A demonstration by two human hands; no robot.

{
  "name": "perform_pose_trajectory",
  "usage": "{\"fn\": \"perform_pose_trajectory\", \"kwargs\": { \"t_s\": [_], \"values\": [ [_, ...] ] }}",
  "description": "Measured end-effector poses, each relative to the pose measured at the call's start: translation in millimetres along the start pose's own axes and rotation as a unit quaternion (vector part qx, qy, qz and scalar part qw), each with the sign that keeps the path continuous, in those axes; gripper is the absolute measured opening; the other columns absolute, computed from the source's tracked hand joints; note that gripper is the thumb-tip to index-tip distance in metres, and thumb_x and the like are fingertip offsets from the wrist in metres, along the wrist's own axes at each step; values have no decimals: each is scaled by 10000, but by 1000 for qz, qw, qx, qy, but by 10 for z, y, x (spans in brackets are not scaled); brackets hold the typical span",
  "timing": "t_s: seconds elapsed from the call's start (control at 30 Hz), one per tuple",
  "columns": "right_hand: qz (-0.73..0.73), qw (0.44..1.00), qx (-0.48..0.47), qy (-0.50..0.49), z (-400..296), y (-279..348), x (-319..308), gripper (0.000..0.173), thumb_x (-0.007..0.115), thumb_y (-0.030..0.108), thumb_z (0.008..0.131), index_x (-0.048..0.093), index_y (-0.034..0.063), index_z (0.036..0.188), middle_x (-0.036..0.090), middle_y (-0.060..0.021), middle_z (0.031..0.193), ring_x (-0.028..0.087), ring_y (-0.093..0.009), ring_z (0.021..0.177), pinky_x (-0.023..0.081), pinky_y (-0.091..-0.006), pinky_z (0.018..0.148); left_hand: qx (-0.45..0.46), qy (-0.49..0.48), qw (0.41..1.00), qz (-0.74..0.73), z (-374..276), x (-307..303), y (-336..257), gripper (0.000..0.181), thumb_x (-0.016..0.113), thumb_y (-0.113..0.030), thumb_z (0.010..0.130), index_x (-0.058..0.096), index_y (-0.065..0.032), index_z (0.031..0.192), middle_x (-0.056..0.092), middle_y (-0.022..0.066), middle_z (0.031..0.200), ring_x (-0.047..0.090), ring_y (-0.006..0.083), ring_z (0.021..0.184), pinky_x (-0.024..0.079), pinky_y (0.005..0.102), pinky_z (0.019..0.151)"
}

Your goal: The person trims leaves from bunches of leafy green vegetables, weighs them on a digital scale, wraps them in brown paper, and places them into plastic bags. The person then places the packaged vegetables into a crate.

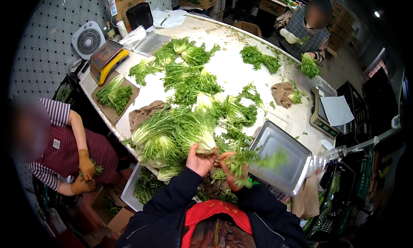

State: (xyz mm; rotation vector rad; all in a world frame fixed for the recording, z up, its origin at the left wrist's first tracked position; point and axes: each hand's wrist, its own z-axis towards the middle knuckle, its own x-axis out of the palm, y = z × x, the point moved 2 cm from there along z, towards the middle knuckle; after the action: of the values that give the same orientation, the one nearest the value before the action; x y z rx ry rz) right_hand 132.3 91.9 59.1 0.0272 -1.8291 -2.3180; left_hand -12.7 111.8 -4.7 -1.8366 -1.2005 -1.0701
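Note:
My left hand [199,161] grips a head of curly endive [204,135] by its pale base, leaves pointing away from me. Close beside it, my right hand [229,175] has its fingers around some loose green leaves [245,162]; their tips blur to the right. Both hands almost meet at the cut base of the head. Left of them, more endive heads [156,131] are heaped at the table's near edge. A metal tray [280,159] lies to the right of my right hand.
Several endive bunches [190,80] spread over the white table [226,67]. A yellow scale [108,62] stands left, another scale [322,114] right. One gloved co-worker [87,144] is at the left; another [300,31] holds greens across the table. A plastic bin [129,190] sits below.

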Motion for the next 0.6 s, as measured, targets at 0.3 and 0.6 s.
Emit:
{"fn": "perform_pose_trajectory", "kwargs": {
  "t_s": [0.3, 0.6],
  "values": [
    [-274, 950, 149, -2, 577, -200, -584, 309, 661, 110, 885, 536, -31, 1130, 639, -90, 805, 592, -127, 600, 487, -266, 528, -37, 44, 991, 123, -177, 40, -41, 502, 508, -307, 923, 442, -55, 1353, 560, 164, 1279, 594, 343, 1095, 506, 451, 923],
    [-341, 933, -85, 79, 648, 237, -113, 305, 701, 26, 773, 587, 30, 1056, 606, -124, 818, 615, -251, 689, 485, -319, 632, -34, 5, 966, 255, -271, -8, -29, 422, 528, -286, 920, 528, -18, 1246, 656, 120, 1121, 660, 261, 971, 543, 421, 800]
  ]
}}
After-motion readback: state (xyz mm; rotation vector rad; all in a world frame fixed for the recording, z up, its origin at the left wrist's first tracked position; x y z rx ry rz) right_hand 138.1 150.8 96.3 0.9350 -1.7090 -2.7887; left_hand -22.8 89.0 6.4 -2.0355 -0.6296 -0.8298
